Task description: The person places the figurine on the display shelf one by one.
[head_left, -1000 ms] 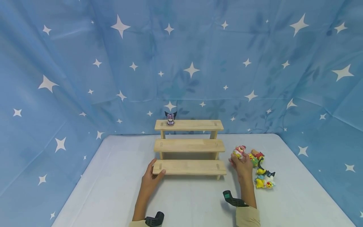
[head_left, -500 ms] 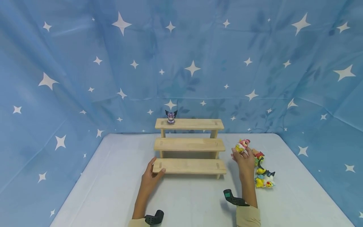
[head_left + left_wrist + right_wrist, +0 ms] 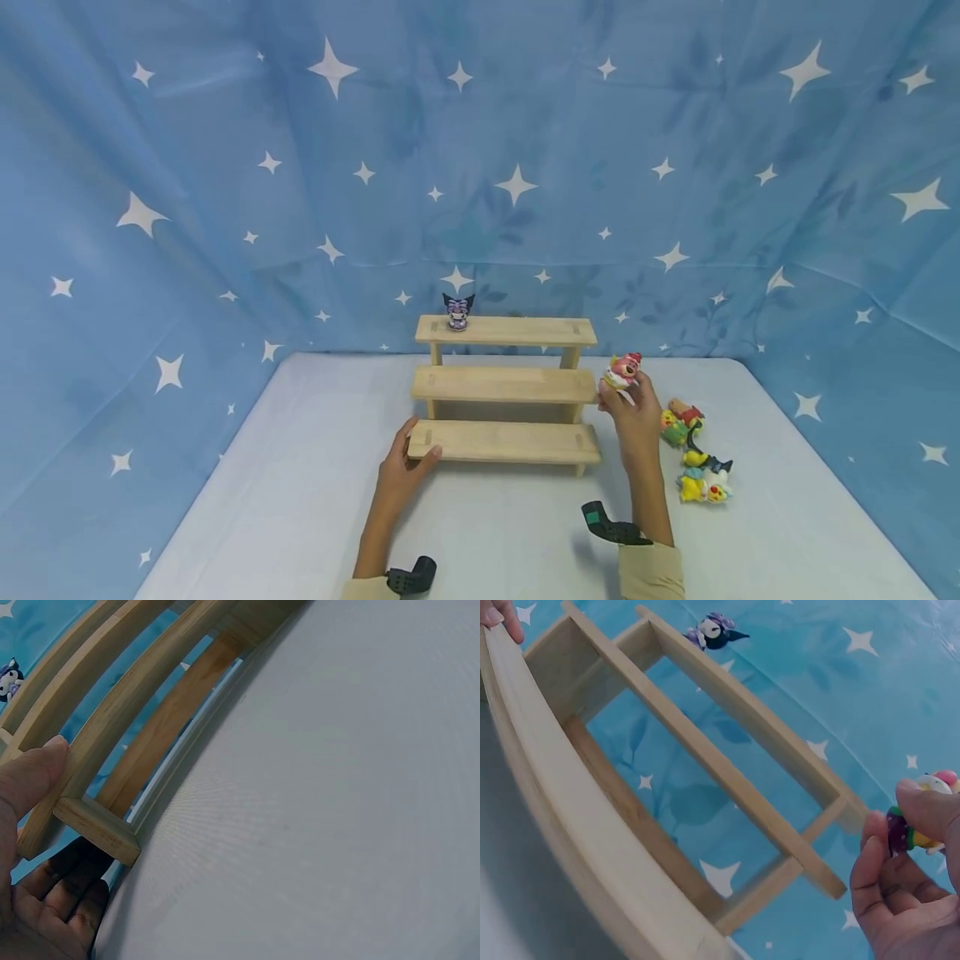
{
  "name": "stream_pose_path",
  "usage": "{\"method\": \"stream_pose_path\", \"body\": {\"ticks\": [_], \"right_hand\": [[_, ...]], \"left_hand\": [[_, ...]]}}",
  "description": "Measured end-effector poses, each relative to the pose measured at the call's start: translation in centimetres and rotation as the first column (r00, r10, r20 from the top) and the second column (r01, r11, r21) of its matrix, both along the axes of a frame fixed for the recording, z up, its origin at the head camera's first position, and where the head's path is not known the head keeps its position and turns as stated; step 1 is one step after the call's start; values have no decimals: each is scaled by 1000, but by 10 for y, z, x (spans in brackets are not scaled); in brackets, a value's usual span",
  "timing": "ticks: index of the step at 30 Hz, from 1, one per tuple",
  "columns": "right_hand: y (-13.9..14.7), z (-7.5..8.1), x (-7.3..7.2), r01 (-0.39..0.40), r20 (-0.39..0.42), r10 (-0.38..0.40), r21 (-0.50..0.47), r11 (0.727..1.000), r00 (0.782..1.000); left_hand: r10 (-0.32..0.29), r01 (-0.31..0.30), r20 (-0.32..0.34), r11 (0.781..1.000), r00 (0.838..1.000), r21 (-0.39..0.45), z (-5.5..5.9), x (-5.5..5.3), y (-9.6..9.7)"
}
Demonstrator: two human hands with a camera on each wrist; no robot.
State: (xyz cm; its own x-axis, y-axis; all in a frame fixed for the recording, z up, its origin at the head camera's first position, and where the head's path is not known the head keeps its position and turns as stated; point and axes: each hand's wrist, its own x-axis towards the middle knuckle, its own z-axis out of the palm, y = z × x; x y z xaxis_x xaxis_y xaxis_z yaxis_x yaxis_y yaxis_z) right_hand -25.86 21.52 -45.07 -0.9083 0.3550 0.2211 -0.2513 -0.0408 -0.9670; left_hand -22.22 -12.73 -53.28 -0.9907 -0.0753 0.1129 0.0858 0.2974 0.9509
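Stand [image 3: 504, 437], wooden, three stepped tiers: in the head view we list it on the white table [image 3: 510, 525], before a starred blue curtain [image 3: 375, 208]. A dark-eared figurine [image 3: 458, 314] sits upright near the top tier's left end; the steps, we judge, let each row show above the one in front. The left hand [image 3: 402, 469] grips the lowest tier's left end, presumably to steady so light a frame. The right hand [image 3: 636, 417] pinches a pink figurine [image 3: 622, 370] above the table, just beside the middle tier's right end. Loose figurines [image 3: 696, 458] lie bunched to its right, probably so as to be within easy reach. From the left wrist we record the thumb [image 3: 41, 769] over the board and the fingers curled below, near the end leg [image 3: 97, 829]; this seems a bracing hold. From the right wrist we note the pink figurine gripped between thumb and fingers around its purple lower part, which we take to leave its upper part uncovered; the frame edge cuts off the rest.
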Motion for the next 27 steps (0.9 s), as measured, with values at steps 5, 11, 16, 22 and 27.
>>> {"method": "stream_pose_path", "body": {"ticks": [5,11,16,22,27], "right_hand": [[-9,14,0,-89,-57,93,66,994,994],[-25,47,-6,-97,-120,133,263,960,984],[-30,57,-34,-76,-192,150,345,936,970],[-38,58,-64,-18,-212,121,433,901,970],[-45,60,-73,16,-204,105,516,856,973]], "left_hand": [[-2,2,-2,1000,1000,-3,-1,1,1],[-2,2,-14,1000,1000,1,0,0,0],[-4,4,-14,1000,1000,3,2,-1,1],[-6,6,-15,1000,1000,-8,2,0,2],[8,-8,-10,1000,1000,-7,1,1,1]]}}
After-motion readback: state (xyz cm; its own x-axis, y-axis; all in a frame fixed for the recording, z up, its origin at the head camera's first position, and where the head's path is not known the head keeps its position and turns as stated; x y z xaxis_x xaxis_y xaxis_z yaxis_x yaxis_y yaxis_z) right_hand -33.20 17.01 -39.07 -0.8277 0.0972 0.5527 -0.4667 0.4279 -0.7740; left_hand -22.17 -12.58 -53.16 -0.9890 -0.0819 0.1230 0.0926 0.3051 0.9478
